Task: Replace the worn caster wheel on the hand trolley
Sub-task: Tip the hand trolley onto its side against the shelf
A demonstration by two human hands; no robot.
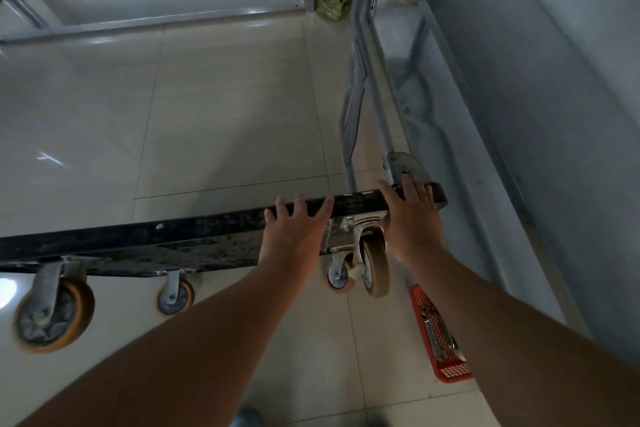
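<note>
Four wheels jut toward the viewer from a hand trolley [194, 236] tipped on its side; left hand [294, 225] and right hand [410, 215] press flat, fingers spread, on its upper edge, flanking one wheel [375, 265]; a red basket [437, 336] sits right; unsteadied, the trolley could topple.

The trolley's black deck [138, 236] runs off the left edge, its far face unseen. The left hand [294, 222] hides part of the deck edge; the right hand [410, 215] covers the corner by the caster wheel [375, 263]. Tools in the red basket [450, 371] are partly hidden behind the right forearm and too blurred to identify.
</note>
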